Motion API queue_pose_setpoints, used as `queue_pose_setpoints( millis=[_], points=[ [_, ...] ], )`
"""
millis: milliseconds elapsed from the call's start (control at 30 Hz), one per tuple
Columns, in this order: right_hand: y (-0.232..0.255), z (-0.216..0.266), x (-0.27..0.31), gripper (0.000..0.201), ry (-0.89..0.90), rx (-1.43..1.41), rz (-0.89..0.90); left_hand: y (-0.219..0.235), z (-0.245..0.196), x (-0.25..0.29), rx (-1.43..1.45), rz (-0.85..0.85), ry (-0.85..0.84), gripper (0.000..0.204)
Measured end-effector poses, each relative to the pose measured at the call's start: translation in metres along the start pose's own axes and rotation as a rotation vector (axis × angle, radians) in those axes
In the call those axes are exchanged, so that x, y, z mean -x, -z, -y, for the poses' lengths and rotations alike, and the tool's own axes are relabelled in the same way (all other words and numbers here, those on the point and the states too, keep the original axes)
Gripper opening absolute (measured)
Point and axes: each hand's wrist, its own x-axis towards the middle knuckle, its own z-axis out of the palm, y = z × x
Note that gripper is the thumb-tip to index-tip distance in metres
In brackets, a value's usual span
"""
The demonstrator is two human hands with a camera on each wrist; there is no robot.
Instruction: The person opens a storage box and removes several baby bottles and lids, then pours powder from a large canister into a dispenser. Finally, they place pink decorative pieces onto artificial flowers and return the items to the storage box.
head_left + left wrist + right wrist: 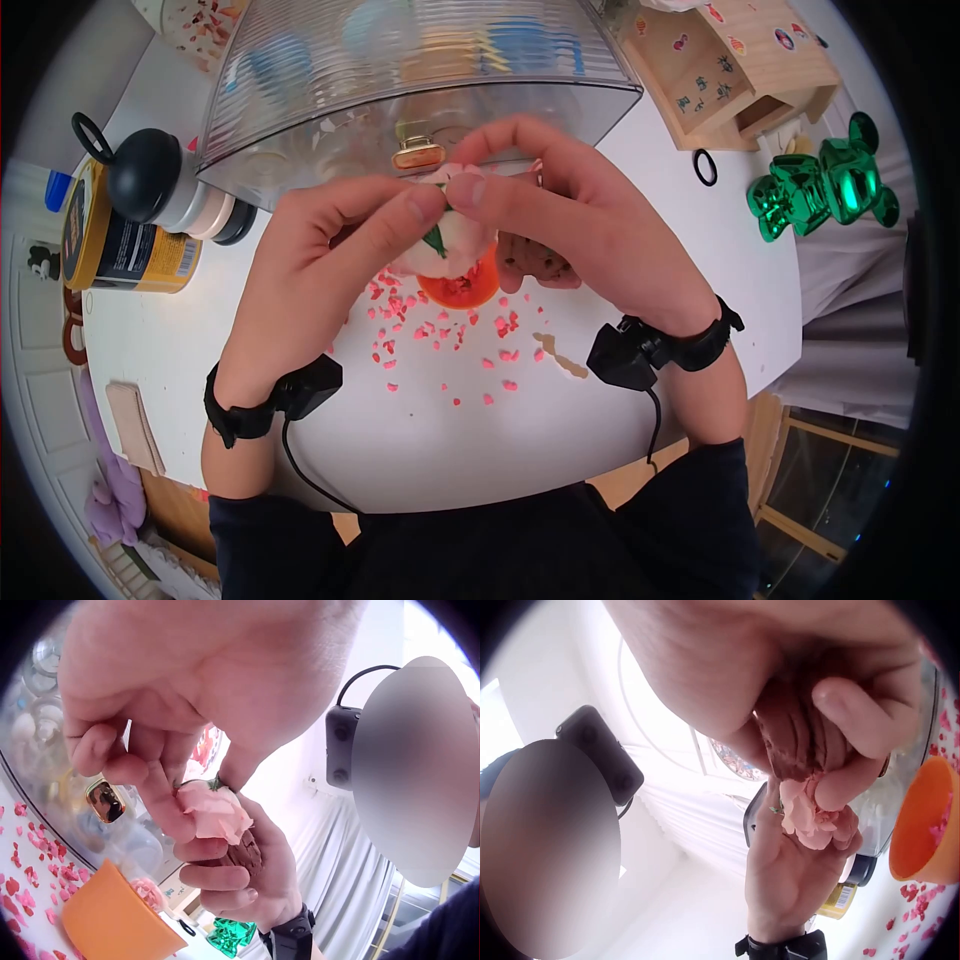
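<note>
A pale pink rose head (462,245) with green sepals is pinched between the thumb and fingers of my left hand (335,245). My right hand (610,225) curls its lower fingers round a brown, ridged lump (791,746), partly hidden by the palm. Its thumb and forefinger meet the rose's sepals beside the left thumb. Below the rose stands an orange cup (120,919) with pink pieces inside. Small pink and red bits (440,330) lie scattered around the cup on the white table (450,450).
A clear ribbed box (330,130) with a gold clasp stands just behind the hands. At left are a yellow tub (90,240) and a black-topped bottle (150,175). To the right sit a black ring (705,168), a shiny green bear figure (825,190) and a wooden box (690,80).
</note>
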Motion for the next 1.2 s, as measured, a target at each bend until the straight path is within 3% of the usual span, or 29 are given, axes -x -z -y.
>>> queue_pose_setpoints(
  millis=[67, 233, 367, 433, 567, 733, 900, 1000, 1100, 1200],
  points=[
    [0.000, 0.002, 0.001, 0.045, 0.039, 0.004, 0.018, 0.003, 0.000, -0.001, 0.018, 0.010, 0.024, 0.038],
    [0.000, -0.014, -0.004, 0.029, 0.219, 0.110, 0.017, 0.013, 0.010, 0.011, 0.098, -0.171, 0.172, 0.041],
    [0.000, -0.009, -0.004, 0.020, 0.181, 0.144, -0.017, 0.032, 0.014, 0.011, 0.287, 0.023, 0.272, 0.041],
    [-0.001, -0.007, -0.002, 0.018, 0.184, 0.173, -0.047, 0.031, 0.012, 0.009, 0.333, 0.042, 0.280, 0.041],
    [-0.006, -0.015, -0.003, 0.015, 0.256, 0.228, -0.132, -0.007, -0.005, 0.006, 0.182, -0.186, 0.241, 0.042],
    [-0.011, -0.013, 0.002, 0.013, 0.324, 0.374, -0.253, 0.011, -0.001, -0.001, 0.100, -0.087, 0.107, 0.043],
    [-0.014, -0.019, 0.001, 0.010, 0.380, 0.420, -0.351, 0.014, -0.003, -0.004, -0.097, -0.095, -0.121, 0.037],
    [-0.016, -0.016, 0.004, 0.010, 0.377, 0.439, -0.341, 0.010, -0.013, 0.001, -0.127, 0.029, -0.076, 0.031],
    [-0.015, -0.019, 0.002, 0.010, 0.410, 0.482, -0.354, 0.006, -0.010, 0.001, -0.086, 0.009, -0.072, 0.032],
    [-0.011, -0.020, -0.001, 0.010, 0.430, 0.489, -0.355, 0.010, -0.010, 0.001, -0.234, 0.008, -0.100, 0.041]
  ],
)
